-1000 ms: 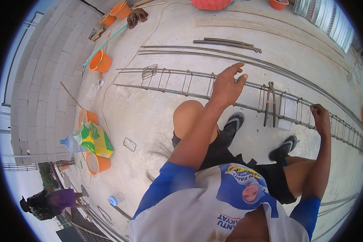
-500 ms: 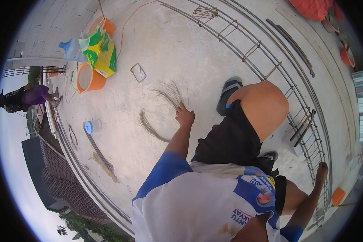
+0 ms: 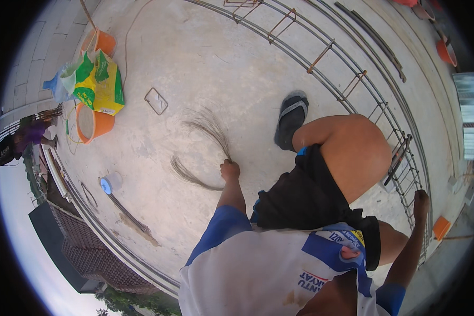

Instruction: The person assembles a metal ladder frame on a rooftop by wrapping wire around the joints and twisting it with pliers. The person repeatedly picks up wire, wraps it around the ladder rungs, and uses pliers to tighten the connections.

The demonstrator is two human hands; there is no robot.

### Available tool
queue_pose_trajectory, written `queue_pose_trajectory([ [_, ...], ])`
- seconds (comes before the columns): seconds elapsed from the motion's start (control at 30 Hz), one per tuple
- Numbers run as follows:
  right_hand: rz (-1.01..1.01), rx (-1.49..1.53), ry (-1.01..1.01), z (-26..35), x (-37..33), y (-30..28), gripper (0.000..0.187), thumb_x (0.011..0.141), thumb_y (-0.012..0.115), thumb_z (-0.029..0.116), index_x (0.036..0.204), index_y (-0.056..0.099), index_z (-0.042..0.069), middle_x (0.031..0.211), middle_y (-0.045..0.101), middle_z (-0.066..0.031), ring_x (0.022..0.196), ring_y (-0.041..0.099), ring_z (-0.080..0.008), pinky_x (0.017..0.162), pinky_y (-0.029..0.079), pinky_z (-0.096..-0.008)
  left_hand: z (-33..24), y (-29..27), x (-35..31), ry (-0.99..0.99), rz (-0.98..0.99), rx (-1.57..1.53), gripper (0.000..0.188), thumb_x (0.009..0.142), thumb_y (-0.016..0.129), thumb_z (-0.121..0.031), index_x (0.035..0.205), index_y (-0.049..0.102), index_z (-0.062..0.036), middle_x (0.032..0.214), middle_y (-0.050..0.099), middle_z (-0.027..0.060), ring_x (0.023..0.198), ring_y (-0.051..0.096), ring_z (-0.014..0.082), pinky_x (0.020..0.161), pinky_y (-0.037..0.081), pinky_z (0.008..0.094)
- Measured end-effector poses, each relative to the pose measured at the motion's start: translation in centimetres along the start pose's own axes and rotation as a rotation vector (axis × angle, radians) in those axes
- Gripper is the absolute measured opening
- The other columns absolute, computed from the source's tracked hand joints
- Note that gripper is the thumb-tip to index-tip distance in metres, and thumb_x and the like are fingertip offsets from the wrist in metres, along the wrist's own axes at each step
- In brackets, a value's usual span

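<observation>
Ideally, the thin wires (image 3: 216,132) should be kept together at their near end, where the left hand's (image 3: 229,169) fingers are curled closed round them, while the tips fan out far and left over the floor (image 3: 179,63), apart from the loose bundle (image 3: 188,175) on the left. At the steel cage (image 3: 353,86) on the right, the right hand (image 3: 421,203) looks curled, but I cannot tell whether it grips a bar.
</observation>
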State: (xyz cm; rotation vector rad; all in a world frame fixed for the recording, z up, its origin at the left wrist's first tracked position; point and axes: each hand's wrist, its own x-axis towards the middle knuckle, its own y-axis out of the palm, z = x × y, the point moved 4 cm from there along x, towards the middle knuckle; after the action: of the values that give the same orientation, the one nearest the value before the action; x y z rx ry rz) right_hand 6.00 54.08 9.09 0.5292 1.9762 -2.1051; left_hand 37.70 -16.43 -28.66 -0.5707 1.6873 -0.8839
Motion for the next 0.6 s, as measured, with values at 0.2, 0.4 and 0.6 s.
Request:
queue_pose_trajectory([
  [0.2, -0.072, 0.056, -0.063, 2.9, 0.1, -0.1, 0.027, 0.091, 0.053, 0.02, 0.096, 0.062, -0.004, 0.086, 0.064, -0.0232, 0.078, 0.061, -0.0372, 0.071, 0.046, -0.043, -4.3, -8.9, 1.0, 0.074, -0.276, -0.361, 0.022, 0.097, 0.045, -0.023, 0.103, 0.052, -0.0029, 0.095, 0.064, 0.0272, 0.092, 0.06, 0.0458, 0.076, 0.045, 0.0527],
  [0.4, -0.179, 0.137, 0.138, 2.6, -1.4, -1.4, 0.018, 0.084, 0.061, 0.016, 0.088, 0.066, -0.001, 0.081, 0.066, -0.0218, 0.077, 0.064, -0.0376, 0.068, 0.05, -0.0433, -12.5, -25.2, -1.0, 0.351, -0.612, -0.262, 0.04, 0.099, 0.048, -0.029, 0.107, 0.058, 0.0095, 0.101, 0.061, 0.028, 0.092, 0.059, 0.0421, 0.079, 0.046, 0.0481],
  [0.6, -0.38, 0.1, 0.171, 0.6, -3.1, -5.4, 0.019, 0.083, 0.058, 0.021, 0.088, 0.066, 0.005, 0.078, 0.065, -0.0201, 0.076, 0.064, -0.0387, 0.068, 0.051, -0.0464, -25.3, -39.3, -13.5, 0.871, -0.624, -0.447, 0.05, 0.097, 0.053, -0.042, 0.101, 0.057, 0.0077, 0.088, 0.057, 0.0265, 0.077, 0.055, 0.0305, 0.069, 0.047, 0.0454],
])
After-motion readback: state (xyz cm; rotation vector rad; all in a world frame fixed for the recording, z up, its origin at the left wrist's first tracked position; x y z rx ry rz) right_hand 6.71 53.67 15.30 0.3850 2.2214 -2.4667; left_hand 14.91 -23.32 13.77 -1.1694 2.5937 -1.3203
